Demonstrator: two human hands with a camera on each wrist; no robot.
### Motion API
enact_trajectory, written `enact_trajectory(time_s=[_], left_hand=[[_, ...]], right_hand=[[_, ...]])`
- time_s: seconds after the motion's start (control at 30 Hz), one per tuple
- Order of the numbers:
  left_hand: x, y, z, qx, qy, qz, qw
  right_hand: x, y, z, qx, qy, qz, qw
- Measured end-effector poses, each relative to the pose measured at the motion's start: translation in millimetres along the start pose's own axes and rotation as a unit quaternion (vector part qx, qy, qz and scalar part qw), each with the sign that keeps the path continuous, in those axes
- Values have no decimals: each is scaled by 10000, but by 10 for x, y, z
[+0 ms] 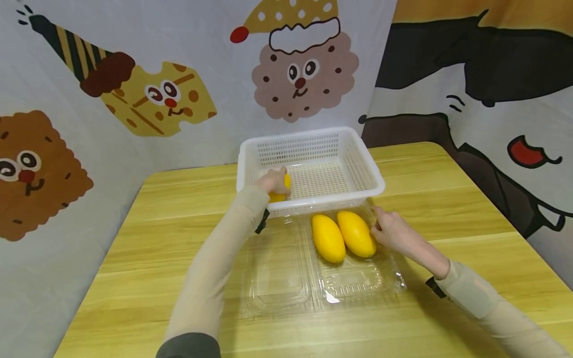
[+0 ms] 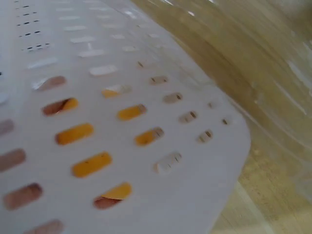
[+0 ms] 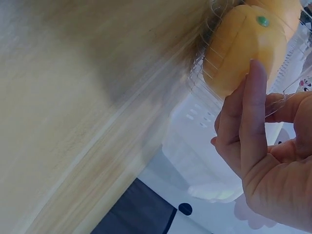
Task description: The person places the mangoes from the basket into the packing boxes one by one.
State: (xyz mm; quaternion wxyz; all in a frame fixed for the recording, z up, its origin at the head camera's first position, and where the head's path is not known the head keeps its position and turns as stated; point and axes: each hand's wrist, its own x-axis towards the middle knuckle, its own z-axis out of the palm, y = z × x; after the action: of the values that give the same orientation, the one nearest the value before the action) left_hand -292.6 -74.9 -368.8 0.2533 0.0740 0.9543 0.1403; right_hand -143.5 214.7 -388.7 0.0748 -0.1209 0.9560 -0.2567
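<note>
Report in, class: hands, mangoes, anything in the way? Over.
Left hand holding one mango in basket. Right hand pinching edge of clear box. Two mangoes in the box. Nothing visibly in the way.

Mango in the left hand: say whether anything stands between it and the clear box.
Yes: the white basket's near wall stands between that mango and the clear box, whose lid lies open.
</note>
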Motion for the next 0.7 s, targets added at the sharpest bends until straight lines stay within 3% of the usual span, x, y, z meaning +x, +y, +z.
enact_trajectory(time_s=[0.13,0.33,0.53,0.7], left_hand=[[-25,20,1,-23,285,353,9990],[-173,113,-66,-115,530,1169,9917],[-442,328,-133,-40,770,1972,9773],[-723,542,-52,219,926,2626,9602]], right_hand=[[-1,-1,4,3,26,-23,10000],[5,2,-5,179,-139,32,9997],[28,36,-2,116,-70,20,9999],[28,53,8,132,-34,-7,9999]])
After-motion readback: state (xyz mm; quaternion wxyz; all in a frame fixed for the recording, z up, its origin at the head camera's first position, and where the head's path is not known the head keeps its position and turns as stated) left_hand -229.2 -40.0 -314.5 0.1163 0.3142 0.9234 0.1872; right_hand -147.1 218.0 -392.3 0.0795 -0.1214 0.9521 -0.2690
